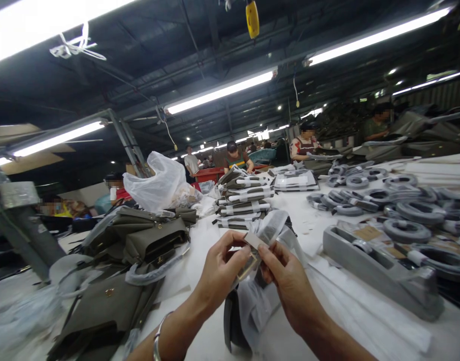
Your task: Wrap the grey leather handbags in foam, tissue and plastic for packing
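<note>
My left hand [224, 260] and my right hand [288, 273] meet in the middle, each pinching a small pale strip [254, 241] between thumb and fingers. Just beneath the left thumb is a gold-coloured metal frame, like a buckle [248, 266]. Thin translucent wrapping [255, 306] hangs below and behind the fingers, around a dark strap [233, 318] that curves down to the table. The right fingertips are partly hidden behind the strip and the wrapping.
Olive-grey handbags [113, 301] are piled at left, beside a clear plastic bag [158, 180]. Ahead rises a stack of wrapped pieces [245, 195]. A grey tape dispenser [380, 271] stands at right, near coiled wrapped straps [418, 210]. Co-workers sit beyond the table [307, 235].
</note>
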`<state>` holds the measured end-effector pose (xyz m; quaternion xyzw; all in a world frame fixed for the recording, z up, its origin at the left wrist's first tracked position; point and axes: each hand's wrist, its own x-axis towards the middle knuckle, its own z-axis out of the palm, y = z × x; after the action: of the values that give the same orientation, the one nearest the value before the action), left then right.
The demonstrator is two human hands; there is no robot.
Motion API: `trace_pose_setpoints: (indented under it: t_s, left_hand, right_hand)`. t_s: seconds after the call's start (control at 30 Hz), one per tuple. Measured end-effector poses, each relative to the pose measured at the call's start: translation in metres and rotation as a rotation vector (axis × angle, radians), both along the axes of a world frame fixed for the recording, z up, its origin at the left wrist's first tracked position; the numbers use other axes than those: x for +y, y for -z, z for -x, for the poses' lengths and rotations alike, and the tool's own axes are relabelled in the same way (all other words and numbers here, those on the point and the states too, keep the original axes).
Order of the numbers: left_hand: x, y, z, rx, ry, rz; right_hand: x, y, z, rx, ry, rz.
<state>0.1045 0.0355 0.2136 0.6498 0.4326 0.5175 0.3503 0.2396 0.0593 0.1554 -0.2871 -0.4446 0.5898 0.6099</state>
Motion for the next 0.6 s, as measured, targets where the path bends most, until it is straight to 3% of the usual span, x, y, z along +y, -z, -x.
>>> trace_pose_setpoints:
  t_s: [0.07,0.17,0.3,0.37,0.5,0.6]
  left_hand:
    - [0.0,-0.008,0.003,0.102,-0.004,-0.018]
    - [0.002,-0.02,0.005,0.306,-0.112,-0.082]
    - [0.003,-0.027,0.006,0.567,-0.185,-0.21]
    - [0.0,-0.025,0.006,0.738,-0.24,-0.322]
    - [-0.009,-0.013,0.0,1.16,-0.484,-0.746]
    - [-0.014,-0.001,-0.009,1.287,-0.613,-0.956]
  right_hand:
    - [0.0,0.001,0.0,0.002,-0.007,0.006]
    - [-0.001,0.0,0.001,0.002,-0.018,0.003]
    - [-0.003,-0.001,0.003,0.024,-0.011,-0.002]
    - [-0.003,-0.002,0.005,0.023,-0.007,-0.016]
    - [-0.003,-0.004,0.012,0.017,0.023,-0.038]
    - [-0.003,-0.006,0.017,0.032,0.042,-0.062]
